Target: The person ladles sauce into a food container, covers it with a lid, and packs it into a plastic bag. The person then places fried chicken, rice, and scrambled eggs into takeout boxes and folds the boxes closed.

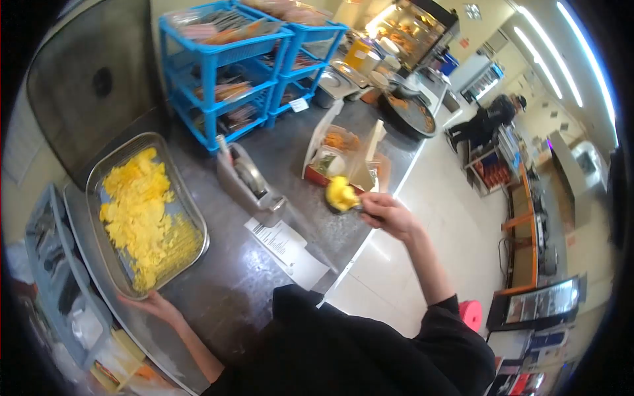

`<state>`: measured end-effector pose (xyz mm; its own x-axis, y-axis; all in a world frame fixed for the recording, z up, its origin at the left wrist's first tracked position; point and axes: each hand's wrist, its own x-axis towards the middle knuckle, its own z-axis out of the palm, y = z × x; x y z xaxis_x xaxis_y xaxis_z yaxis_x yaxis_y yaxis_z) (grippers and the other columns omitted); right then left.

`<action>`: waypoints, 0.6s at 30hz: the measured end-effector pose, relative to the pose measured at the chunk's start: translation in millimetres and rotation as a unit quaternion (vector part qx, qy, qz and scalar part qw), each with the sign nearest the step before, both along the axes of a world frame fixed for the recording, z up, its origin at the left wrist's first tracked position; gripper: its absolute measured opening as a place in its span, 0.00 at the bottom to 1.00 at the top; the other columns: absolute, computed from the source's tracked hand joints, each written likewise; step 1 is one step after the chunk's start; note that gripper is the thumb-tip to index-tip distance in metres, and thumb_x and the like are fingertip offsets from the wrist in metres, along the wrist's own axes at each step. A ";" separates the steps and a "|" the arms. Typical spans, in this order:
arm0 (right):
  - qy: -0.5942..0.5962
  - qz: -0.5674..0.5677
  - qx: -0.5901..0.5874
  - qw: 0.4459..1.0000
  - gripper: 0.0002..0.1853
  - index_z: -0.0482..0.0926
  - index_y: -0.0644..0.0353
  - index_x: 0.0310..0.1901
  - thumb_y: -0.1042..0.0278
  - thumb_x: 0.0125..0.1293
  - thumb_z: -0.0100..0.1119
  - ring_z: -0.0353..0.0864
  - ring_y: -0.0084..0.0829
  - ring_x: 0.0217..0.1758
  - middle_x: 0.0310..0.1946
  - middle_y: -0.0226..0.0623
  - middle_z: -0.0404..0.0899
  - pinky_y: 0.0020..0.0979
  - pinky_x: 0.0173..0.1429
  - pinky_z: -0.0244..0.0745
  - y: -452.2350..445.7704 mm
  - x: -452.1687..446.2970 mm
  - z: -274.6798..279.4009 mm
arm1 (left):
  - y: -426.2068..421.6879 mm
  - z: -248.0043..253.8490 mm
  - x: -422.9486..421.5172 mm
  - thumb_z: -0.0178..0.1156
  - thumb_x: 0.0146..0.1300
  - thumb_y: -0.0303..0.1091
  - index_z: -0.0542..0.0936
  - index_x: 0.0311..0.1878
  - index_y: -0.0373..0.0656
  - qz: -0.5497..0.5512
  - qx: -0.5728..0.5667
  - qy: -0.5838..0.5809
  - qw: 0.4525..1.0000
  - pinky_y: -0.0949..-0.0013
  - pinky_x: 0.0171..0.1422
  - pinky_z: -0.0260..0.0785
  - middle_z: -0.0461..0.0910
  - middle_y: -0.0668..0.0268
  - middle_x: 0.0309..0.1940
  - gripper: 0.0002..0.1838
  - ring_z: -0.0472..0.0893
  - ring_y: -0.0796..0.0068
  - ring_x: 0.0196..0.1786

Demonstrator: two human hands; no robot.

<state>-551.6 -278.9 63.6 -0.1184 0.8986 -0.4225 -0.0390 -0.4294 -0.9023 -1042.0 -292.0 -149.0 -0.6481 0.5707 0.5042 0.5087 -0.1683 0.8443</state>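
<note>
My right hand [389, 216] is closed round the handle of a spoon, whose bowl is mostly hidden under a heap of yellow food [341, 194] like scrambled egg. It is held at the near side of an open takeaway box [318, 177] containing orange food, something white and some greens. At the left, a metal pan [203, 232] holds much more of the crumbly yellow food. My left hand [153, 307] grips the pan's near rim, with its fingertips partly hidden.
A tape dispenser [246, 177] and a printed paper [285, 249] lie mid-counter. Blue basket racks [210, 99] with packets stand behind. A round black pan [408, 113] sits near the counter's right edge. A grey cutlery tray [69, 284] is at far left. Another person [492, 119] stands across the aisle.
</note>
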 end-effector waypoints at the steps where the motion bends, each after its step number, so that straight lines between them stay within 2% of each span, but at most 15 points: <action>1: -0.029 -0.043 0.009 0.999 0.13 0.73 0.59 0.46 0.61 0.66 0.51 0.67 0.11 0.25 0.27 0.23 0.72 0.13 0.25 0.58 -10.2 27.3 -1.3 | 1.9 3.3 3.0 0.49 0.64 0.50 0.37 0.69 0.36 -0.002 0.009 -0.009 1.000 0.57 0.72 0.40 0.38 0.48 0.69 0.43 0.44 0.55 0.71; 3: -0.087 -0.122 0.006 0.989 0.12 0.74 0.59 0.44 0.61 0.67 0.50 0.65 0.11 0.24 0.26 0.23 0.71 0.13 0.24 0.57 -22.3 77.9 -9.2 | 0.8 9.1 9.5 0.49 0.63 0.55 0.38 0.69 0.35 0.000 0.023 -0.028 0.999 0.55 0.71 0.43 0.40 0.46 0.68 0.45 0.47 0.54 0.70; 4: -0.070 -0.107 0.013 0.992 0.11 0.75 0.59 0.43 0.61 0.67 0.48 0.63 0.12 0.22 0.26 0.22 0.71 0.14 0.23 0.56 -25.3 105.9 -15.7 | 0.0 9.5 10.6 0.49 0.63 0.54 0.38 0.69 0.35 -0.004 0.023 -0.023 0.999 0.56 0.71 0.43 0.40 0.46 0.68 0.45 0.47 0.54 0.70; 6: -0.090 -0.148 0.004 0.985 0.12 0.75 0.58 0.43 0.60 0.68 0.47 0.62 0.13 0.22 0.26 0.23 0.71 0.15 0.24 0.56 -24.8 138.5 -27.4 | 0.5 8.7 6.8 0.49 0.63 0.53 0.38 0.69 0.36 -0.009 0.028 -0.010 1.000 0.56 0.71 0.43 0.39 0.46 0.68 0.44 0.47 0.54 0.70; 9: -0.127 -0.162 -0.009 0.979 0.11 0.75 0.58 0.42 0.61 0.68 0.48 0.62 0.13 0.23 0.26 0.23 0.71 0.15 0.25 0.57 -15.1 170.8 -54.4 | -1.0 10.0 6.8 0.47 0.66 0.43 0.39 0.69 0.36 -0.015 0.024 -0.001 1.000 0.57 0.71 0.43 0.39 0.46 0.68 0.38 0.49 0.55 0.70; 12: -0.098 -0.146 0.001 0.984 0.10 0.75 0.58 0.41 0.62 0.67 0.48 0.63 0.13 0.24 0.27 0.23 0.71 0.16 0.25 0.58 -2.9 179.2 -84.4 | 0.0 15.3 11.2 0.46 0.67 0.37 0.39 0.69 0.36 -0.021 0.026 -0.015 0.999 0.57 0.71 0.44 0.40 0.46 0.68 0.35 0.50 0.55 0.69; 15: -0.094 -0.195 0.012 0.976 0.10 0.75 0.59 0.42 0.63 0.67 0.49 0.63 0.12 0.24 0.28 0.24 0.72 0.16 0.24 0.57 12.8 153.9 -96.6 | 0.3 11.5 8.0 0.45 0.67 0.35 0.40 0.69 0.36 -0.020 0.029 -0.003 0.999 0.57 0.71 0.44 0.41 0.47 0.68 0.34 0.51 0.55 0.69; 18: -0.162 -0.181 0.084 0.966 0.08 0.75 0.58 0.42 0.67 0.64 0.51 0.70 0.23 0.24 0.28 0.33 0.75 0.24 0.25 0.64 28.7 143.8 -116.2 | 1.7 6.4 4.9 0.45 0.67 0.34 0.41 0.69 0.36 -0.014 0.034 0.002 0.999 0.57 0.71 0.45 0.42 0.47 0.68 0.34 0.52 0.55 0.69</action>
<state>-407.9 -250.3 -52.6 0.3306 0.9156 -0.2291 0.1365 -0.2866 -0.9483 -1037.0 -290.3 -142.5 -0.6310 0.5523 0.5448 0.5056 -0.2398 0.8288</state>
